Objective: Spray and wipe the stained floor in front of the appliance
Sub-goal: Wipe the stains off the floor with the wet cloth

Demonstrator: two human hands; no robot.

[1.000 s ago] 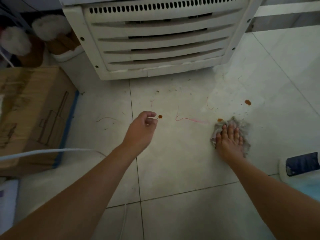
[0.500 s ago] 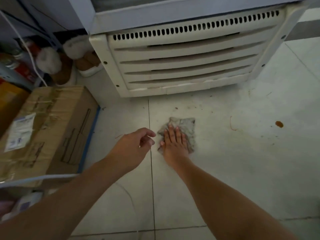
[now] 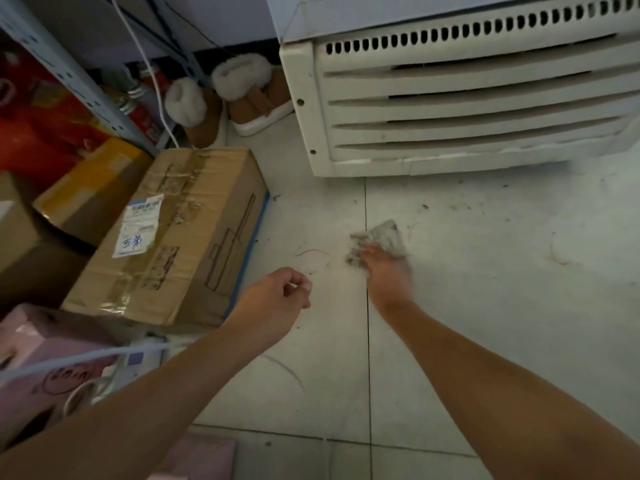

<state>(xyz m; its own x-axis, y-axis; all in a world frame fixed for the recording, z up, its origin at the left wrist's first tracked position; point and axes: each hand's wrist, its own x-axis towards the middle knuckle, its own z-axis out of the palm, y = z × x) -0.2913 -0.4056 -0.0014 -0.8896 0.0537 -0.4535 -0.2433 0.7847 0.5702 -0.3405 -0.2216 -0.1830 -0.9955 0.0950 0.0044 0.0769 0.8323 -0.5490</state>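
Note:
A crumpled grey rag [image 3: 382,237] lies on the pale tiled floor [image 3: 485,306] in front of the white louvred appliance [image 3: 467,109]. My right hand [image 3: 386,275] presses flat on the rag's near edge. My left hand [image 3: 277,299] hovers just left of it, fingers loosely curled with nothing in them. Thin red scribble marks [image 3: 311,252] show on the tile left of the rag, and another red mark [image 3: 557,251] shows to the right. Dark specks litter the floor near the appliance base. No spray bottle is in view.
A taped cardboard box [image 3: 173,237] stands close on the left. Behind it are more boxes [image 3: 86,188], a metal shelf post [image 3: 69,71] and a white cable [image 3: 149,74]. Fluffy slippers [image 3: 242,91] sit beside the appliance. Pink packages [image 3: 52,358] lie at lower left.
My right hand has swept the rag leftward across the tiles, from the right-hand stains to the seam near the box. The view has shifted left. My left hand has curled tighter.

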